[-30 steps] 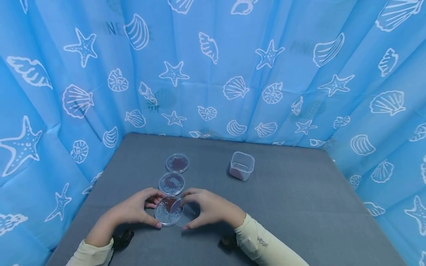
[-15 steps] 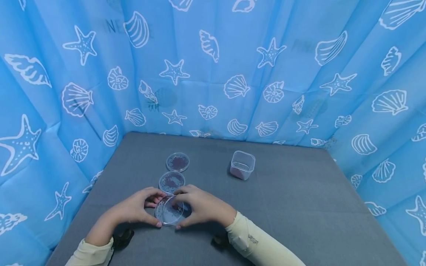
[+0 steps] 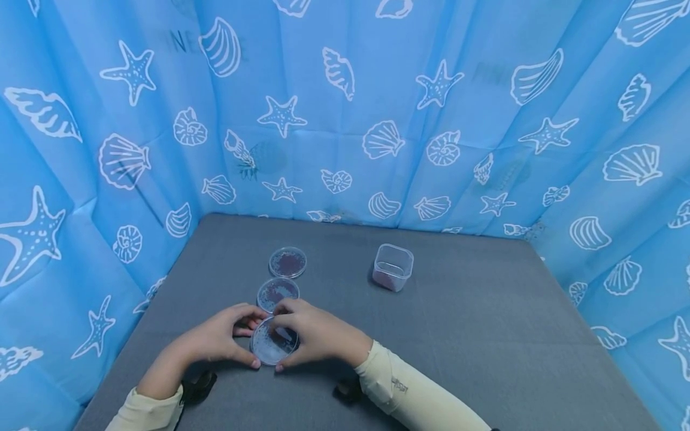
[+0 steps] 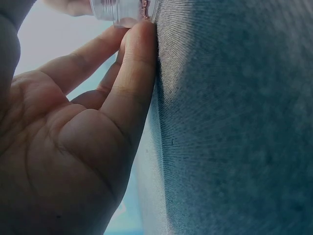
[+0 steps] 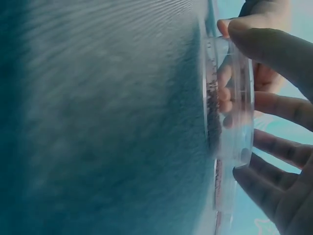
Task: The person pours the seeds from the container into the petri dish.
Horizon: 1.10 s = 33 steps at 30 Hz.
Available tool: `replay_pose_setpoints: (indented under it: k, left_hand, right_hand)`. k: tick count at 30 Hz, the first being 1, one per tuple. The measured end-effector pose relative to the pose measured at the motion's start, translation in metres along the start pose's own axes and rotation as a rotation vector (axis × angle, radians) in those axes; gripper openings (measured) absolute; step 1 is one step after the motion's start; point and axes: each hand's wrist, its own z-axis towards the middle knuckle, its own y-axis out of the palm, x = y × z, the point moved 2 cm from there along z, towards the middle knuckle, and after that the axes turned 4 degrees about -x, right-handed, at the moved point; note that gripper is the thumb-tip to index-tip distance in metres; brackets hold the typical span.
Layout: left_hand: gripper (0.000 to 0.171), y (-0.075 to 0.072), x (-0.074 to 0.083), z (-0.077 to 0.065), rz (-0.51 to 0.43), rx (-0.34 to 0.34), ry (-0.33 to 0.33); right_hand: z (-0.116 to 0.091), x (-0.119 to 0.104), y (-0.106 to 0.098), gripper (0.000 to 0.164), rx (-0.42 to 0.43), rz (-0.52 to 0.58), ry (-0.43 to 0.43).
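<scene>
The nearest clear petri dish (image 3: 263,350) holds dark reddish grains and sits on the grey table. My left hand (image 3: 215,335) holds its left side between thumb and fingers; in the left wrist view the fingertips touch the dish wall. My right hand (image 3: 319,334) grips a clear petri dish lid (image 5: 247,110) by its rim. In the right wrist view that lid lies over the dish, its thumb and fingers spread round the edge. Whether it is fully seated I cannot tell. Part of the dish is hidden behind the right fingers in the head view.
Beyond the hands, a second petri dish (image 3: 276,292) and a third petri dish (image 3: 287,262) stand in a row, both with dark grains. A clear square tub (image 3: 392,268) with some reddish contents stands to the right. A blue shell-print curtain (image 3: 345,161) borders the table (image 3: 485,329).
My right hand has moved left with the lid, from beside the nearest dish to over it. The left hand has stayed in place on the dish.
</scene>
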Motion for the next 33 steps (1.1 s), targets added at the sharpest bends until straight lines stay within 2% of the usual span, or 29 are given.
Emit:
replay_pose_setpoints:
  k: [9, 17, 22, 27, 33]
  left_hand:
    - [0.085, 0.000, -0.002, 0.001, -0.018, -0.015, -0.006]
    - [0.086, 0.001, -0.003, 0.004, -0.027, -0.018, -0.020]
    - [0.087, 0.000, -0.004, 0.005, -0.020, -0.021, -0.006]
    - [0.082, -0.004, -0.006, 0.005, 0.003, -0.035, 0.021]
    - [0.072, -0.008, -0.008, 0.000, 0.017, -0.034, -0.002]
  right_hand:
    - [0.004, -0.005, -0.003, 0.064, -0.052, 0.003, 0.025]
    - [0.005, -0.004, 0.001, 0.061, -0.074, -0.048, 0.046]
    - [0.004, -0.003, 0.001, 0.061, -0.086, -0.051, 0.050]
    - [-0.004, -0.002, -0.001, 0.059, -0.074, -0.011, 0.032]
    - [-0.027, 0.010, -0.007, 0.057, -0.001, 0.012, 0.047]
